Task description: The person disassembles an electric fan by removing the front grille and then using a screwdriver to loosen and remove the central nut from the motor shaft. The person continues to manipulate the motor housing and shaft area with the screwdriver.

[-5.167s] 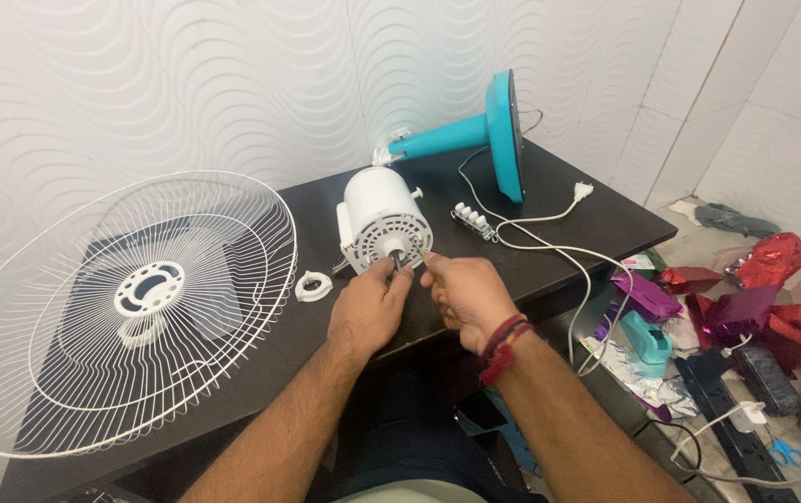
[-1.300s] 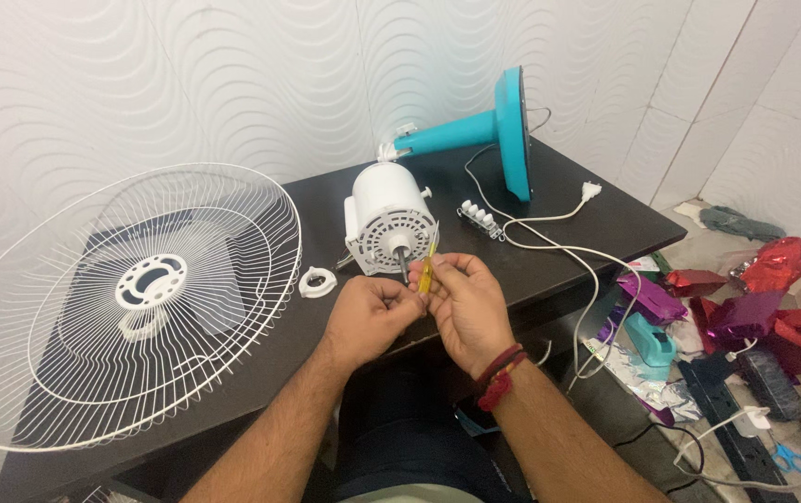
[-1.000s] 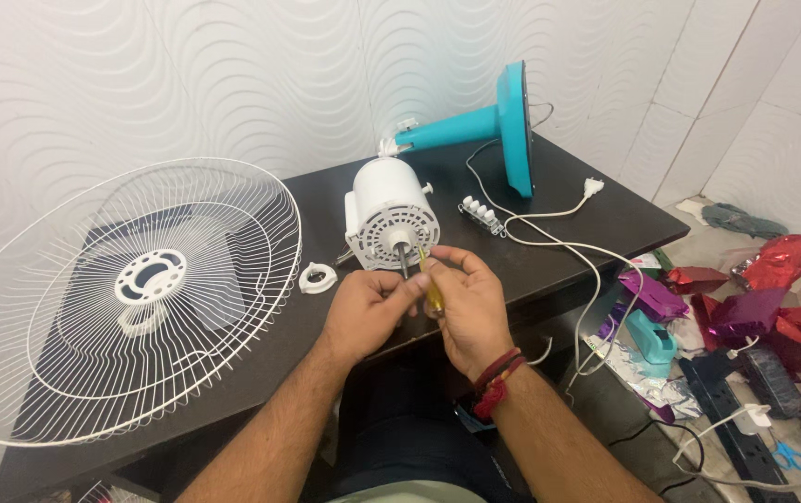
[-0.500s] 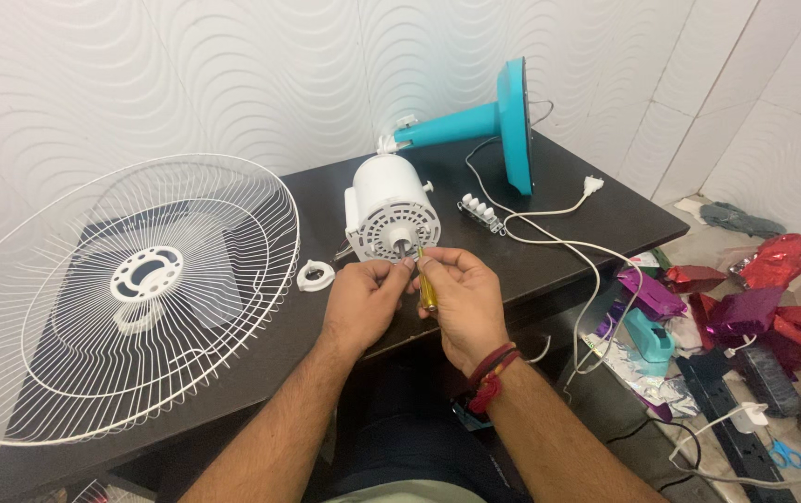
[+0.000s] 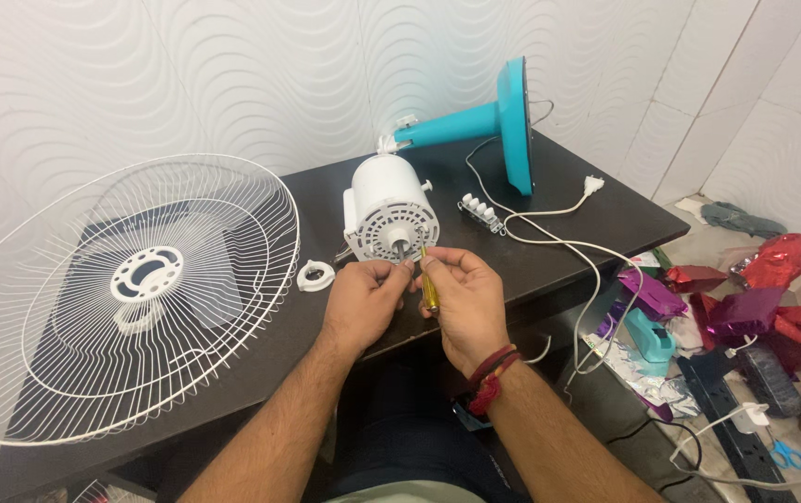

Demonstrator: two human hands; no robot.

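Screwdriver (image 5: 429, 282) with yellow handle sits gripped in the right hand (image 5: 464, 296), tip up at the white fan motor (image 5: 390, 207) lying on the dark worktop (image 5: 568, 210). The left hand (image 5: 367, 296) pinches near the motor shaft. Wire guard (image 5: 121, 289) lies left.

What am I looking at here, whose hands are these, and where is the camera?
The camera sits on a person's head and looks down at their own two bare hands. On the dark table lie a white fan motor, its teal stand tipped on its side, a white wire fan guard, a small white ring and a white cord. The right hand holds a yellow-handled screwdriver against the motor's front. The left hand pinches at the motor's shaft beside it.
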